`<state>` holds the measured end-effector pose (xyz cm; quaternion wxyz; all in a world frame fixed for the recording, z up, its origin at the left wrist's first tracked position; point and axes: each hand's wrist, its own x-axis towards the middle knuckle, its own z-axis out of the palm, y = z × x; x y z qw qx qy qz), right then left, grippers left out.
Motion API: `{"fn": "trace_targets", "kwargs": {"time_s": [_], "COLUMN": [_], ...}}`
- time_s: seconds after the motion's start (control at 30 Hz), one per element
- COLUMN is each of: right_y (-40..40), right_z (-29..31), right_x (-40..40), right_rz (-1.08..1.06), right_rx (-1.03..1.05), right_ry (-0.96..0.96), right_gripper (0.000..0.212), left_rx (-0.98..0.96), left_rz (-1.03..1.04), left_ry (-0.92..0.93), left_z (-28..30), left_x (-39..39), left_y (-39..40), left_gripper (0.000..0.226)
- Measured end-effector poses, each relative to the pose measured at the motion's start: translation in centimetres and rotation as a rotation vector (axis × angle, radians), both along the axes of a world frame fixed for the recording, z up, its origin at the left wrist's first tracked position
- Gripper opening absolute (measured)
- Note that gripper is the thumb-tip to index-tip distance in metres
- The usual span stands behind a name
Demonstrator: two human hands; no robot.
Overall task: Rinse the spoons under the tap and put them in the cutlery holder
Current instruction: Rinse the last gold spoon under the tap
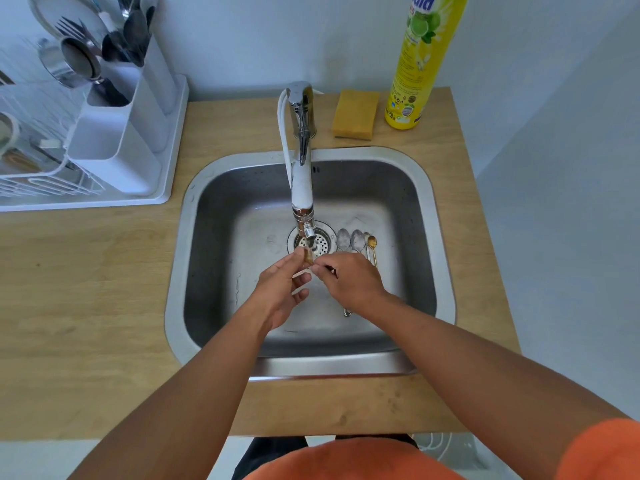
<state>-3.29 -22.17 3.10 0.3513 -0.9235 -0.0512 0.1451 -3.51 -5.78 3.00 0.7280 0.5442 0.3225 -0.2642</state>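
Observation:
Both hands meet under the tap's spout (pixel 308 233) over the steel sink (pixel 221 188). A small gold spoon (pixel 308 256) stands in the running water; my left hand (pixel 280 289) holds its bowl end with thumb and fingers, and my right hand (pixel 349 278) pinches its handle. Several more spoons (pixel 356 240), silver ones and a gold one, lie side by side on the sink floor right of the drain (pixel 320 242), partly hidden by my right hand. The white cutlery holder (pixel 138 109), with spoons and forks in its far compartments, stands on the drying rack at the upper left.
A white dish rack (pixel 41 161) with a metal cup and plates sits on a tray at the left. Behind the sink lie a yellow sponge (pixel 355 114) and a tall yellow dish-soap bottle (pixel 419 60). The wooden counter (pixel 86 289) surrounds the sink.

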Motion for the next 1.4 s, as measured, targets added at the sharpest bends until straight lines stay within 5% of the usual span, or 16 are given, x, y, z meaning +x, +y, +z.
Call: {"fn": "trace_targets", "kwargs": {"time_s": [0.27,0.57,0.7,1.1,1.23,1.4], "right_y": [0.3,0.0,-0.4,-0.5,-0.9,0.0], "right_z": [-0.1,0.1,-0.2,-0.7,-1.2,-0.9], "right_x": [-0.4,-0.1,-0.4,-0.9,-0.8,-0.8], "right_rz": [0.045,-0.011,-0.036,-0.125,-0.144,-0.067], "right_rx": [0.007,0.043,0.051,0.32,0.272,0.127], "right_ry": [-0.053,-0.02,0.004,0.093,0.132,0.066], "right_gripper": [0.02,0.021,0.023,0.02,0.025,0.018], "left_rx": [0.026,-0.134,-0.037,0.172,0.343,0.487], "left_rz": [0.025,-0.009,-0.037,-0.016,-0.194,-0.052], "left_ry": [0.044,0.006,0.007,-0.012,-0.065,-0.019], "left_z": [0.1,-0.1,0.5,1.0,1.6,2.3], "left_x": [0.9,-0.2,0.1,1.1,1.1,1.8], "left_y": [0.1,0.2,-0.3,-1.2,-1.0,-2.0], "left_gripper": [0.036,0.023,0.048,0.031,0.023,0.038]}}
